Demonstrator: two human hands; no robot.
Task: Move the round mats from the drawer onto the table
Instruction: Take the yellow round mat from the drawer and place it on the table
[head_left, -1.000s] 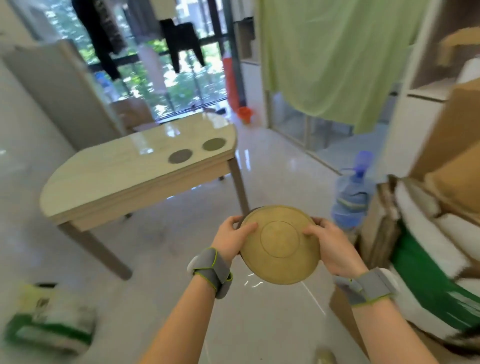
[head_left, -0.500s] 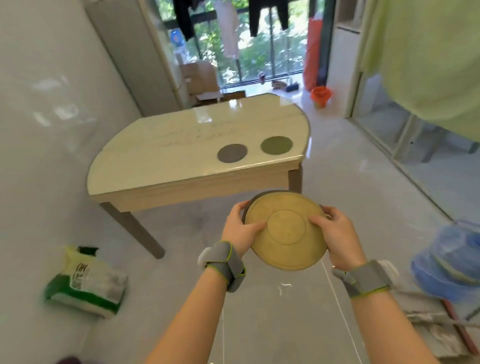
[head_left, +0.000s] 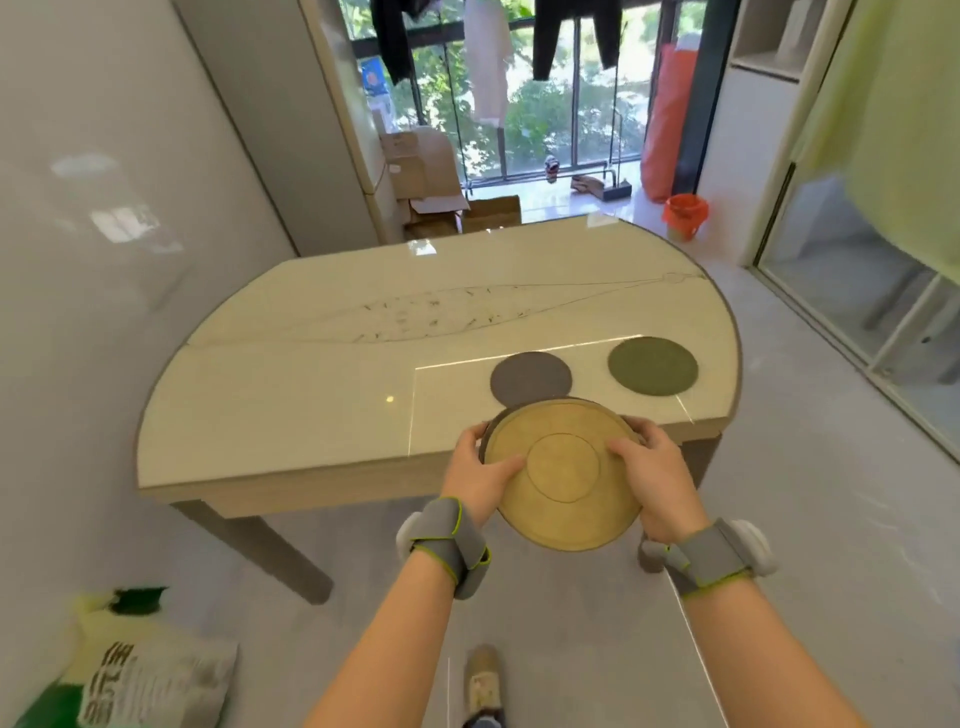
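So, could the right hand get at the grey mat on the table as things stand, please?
Probably not yet: the right hand and left hand both grip the tan mats, which hang before the grey mat.
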